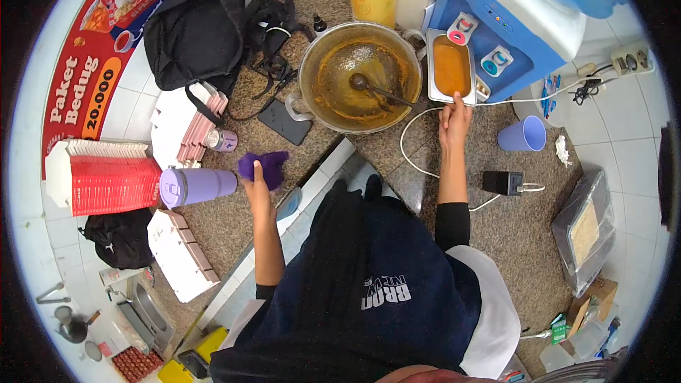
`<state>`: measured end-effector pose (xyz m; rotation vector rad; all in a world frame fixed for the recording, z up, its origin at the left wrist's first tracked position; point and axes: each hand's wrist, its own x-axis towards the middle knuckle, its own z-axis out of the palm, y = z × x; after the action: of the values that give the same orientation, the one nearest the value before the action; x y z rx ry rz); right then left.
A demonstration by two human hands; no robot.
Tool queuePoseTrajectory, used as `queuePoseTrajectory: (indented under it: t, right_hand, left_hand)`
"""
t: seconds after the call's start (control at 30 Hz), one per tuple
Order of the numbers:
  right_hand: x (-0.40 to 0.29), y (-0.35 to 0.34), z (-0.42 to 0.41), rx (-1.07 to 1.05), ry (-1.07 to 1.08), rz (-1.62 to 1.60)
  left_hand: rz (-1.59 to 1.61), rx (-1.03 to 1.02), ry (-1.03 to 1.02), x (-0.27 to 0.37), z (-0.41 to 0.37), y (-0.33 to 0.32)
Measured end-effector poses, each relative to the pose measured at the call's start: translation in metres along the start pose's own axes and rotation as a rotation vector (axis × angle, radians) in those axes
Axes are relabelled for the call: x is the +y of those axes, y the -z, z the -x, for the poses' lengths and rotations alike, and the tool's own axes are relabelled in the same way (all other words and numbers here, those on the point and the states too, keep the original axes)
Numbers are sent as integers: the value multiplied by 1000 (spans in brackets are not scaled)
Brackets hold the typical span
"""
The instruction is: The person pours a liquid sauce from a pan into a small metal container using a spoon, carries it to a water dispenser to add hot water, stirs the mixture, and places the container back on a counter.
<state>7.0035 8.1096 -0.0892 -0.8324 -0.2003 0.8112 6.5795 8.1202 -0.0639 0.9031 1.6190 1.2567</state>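
My left hand point(257, 185) grips a crumpled purple cloth point(272, 166) over the granite counter on the left. Across from it, my right hand point(455, 122) holds the near rim of a rectangular metal food pan point(434, 82), with a finger reaching over the edge. Orange-brown sauce point(452, 66) lies inside that pan, which sits against the front of a blue water dispenser point(511, 56). To the pan's left stands a large two-handled metal pot point(330, 69), its inside smeared with sauce. A dark ladle point(360, 82) rests in the pot, handle towards the right.
A white cable point(407, 146) loops over the counter to a black charger point(503, 183). Nearby stands a purple cup point(521, 134). Leftwards are a phone point(285, 121), a can point(222, 140), a lilac tumbler point(199, 187), stacked red boxes point(114, 183) and a black backpack point(197, 32).
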Motion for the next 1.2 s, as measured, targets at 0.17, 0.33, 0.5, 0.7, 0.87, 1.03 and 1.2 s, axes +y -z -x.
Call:
queuePoseTrajectory:
  t: [0.17,0.33,0.5,0.7,0.87,1.03,1.2]
  right_hand:
    - [1,5,-2,17,-2,-28]
    - [1,-6,2,-12,-22,-59]
    - [-3,-7,3,15,19,-82]
    - [-1,-10,9,64,33,-63]
    - [4,-13,12,99,54,-50]
    - [2,-24,16,149,80,-64]
    - [6,-30,17,177,43,-31]
  left_hand:
    - [-321,-451,-715,126,48,-136]
    - [-462,-696,-1328,162,27,-299]
    - [-757,-658,-1353,150,1,-417]
    - [-798,-753,-1098,110,-10,-460]
    - [-741,-780,-1018,102,-17,-462]
    - [-747,-844,-973,109,-16,-463]
    - [-743,-858,-997,109,-21,-461]
